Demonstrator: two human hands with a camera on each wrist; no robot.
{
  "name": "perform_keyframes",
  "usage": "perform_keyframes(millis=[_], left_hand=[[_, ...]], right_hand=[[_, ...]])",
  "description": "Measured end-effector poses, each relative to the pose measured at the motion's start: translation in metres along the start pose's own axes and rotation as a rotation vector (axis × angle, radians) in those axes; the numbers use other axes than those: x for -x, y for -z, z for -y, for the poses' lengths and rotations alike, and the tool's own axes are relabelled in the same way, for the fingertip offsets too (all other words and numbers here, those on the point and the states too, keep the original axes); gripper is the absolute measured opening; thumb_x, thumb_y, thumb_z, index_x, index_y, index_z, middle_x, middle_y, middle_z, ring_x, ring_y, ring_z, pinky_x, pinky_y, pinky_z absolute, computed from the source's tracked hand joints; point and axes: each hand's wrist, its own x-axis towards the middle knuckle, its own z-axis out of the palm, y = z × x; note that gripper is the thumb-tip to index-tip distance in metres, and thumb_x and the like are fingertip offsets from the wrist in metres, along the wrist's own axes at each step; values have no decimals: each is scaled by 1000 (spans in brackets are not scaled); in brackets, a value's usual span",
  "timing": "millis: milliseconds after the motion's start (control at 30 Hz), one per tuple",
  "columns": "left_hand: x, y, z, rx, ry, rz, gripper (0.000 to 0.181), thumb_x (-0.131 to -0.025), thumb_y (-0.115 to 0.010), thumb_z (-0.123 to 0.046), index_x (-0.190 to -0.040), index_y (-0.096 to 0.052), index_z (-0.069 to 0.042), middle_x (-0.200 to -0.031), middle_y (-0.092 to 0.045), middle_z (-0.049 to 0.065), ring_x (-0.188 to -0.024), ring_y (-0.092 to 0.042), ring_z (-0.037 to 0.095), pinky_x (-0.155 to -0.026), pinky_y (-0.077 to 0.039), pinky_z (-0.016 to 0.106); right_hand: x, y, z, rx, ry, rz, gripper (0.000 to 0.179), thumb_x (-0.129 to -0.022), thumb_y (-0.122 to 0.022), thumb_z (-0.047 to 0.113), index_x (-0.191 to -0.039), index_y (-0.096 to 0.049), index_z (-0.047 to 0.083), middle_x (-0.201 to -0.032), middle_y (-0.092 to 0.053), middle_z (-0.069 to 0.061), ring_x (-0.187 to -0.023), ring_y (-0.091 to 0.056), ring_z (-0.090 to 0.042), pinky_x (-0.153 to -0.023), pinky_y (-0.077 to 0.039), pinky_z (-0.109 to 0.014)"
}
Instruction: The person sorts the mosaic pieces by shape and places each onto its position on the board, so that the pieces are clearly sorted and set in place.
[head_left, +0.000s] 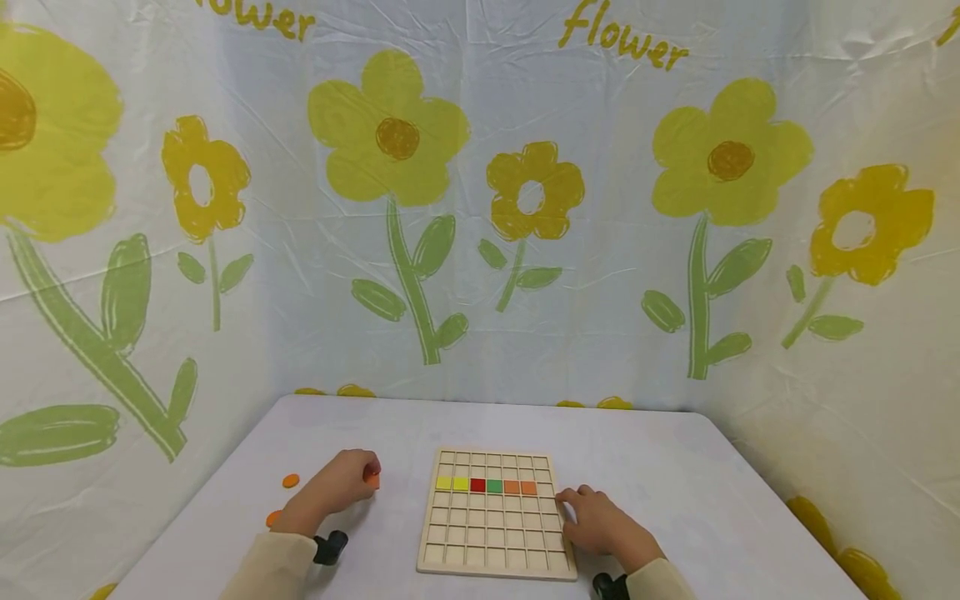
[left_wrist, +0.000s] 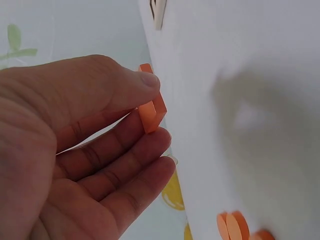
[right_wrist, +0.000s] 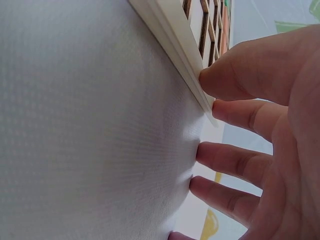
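Note:
My left hand [head_left: 347,482] is raised over the table left of the board, pinching a small orange square tile [left_wrist: 152,107] between thumb and fingers. A wooden grid board [head_left: 467,533] lies flat at the centre of the table. One of its upper rows holds two yellow tiles [head_left: 452,483], a red tile [head_left: 477,485], a green tile [head_left: 494,486] and two orange tiles [head_left: 520,487], from left to right. At the board's right edge rests my right hand [head_left: 600,521]. Its thumb and index fingertip touch the rim, and the other fingers are spread by the tabletop.
Orange round pieces [head_left: 291,481] lie on the white table [head_left: 637,454] beside and behind the left forearm. In the left wrist view, several orange pieces [left_wrist: 235,226] show at the bottom. Flower-printed cloth [head_left: 600,333] surrounds the table at the back and sides.

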Motion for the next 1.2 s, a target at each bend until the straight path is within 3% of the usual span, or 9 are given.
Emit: perform_keyframes(millis=[600,1200], left_hand=[[-20,-24,-42,36,-70,16,16,-78,-74,-4,-92,-67,-9,-83,-59,0,-78,-51,18,-77,-50,37],[-32,-43,-83,57,-199,13,17,-80,-72,-5,-97,-69,-5,-88,-61,1,-79,-51,15,-76,-50,36]], right_hand=[[0,1,0,11,-13,-4,41,-84,-62,18,-125,-61,14,-122,-56,-14,-114,-54,-38,-97,-43,-59],[1,0,0,1,8,-19,42,-83,-61,17,-125,-61,13,-124,-56,-16,-115,-53,-39,-97,-43,-59]])
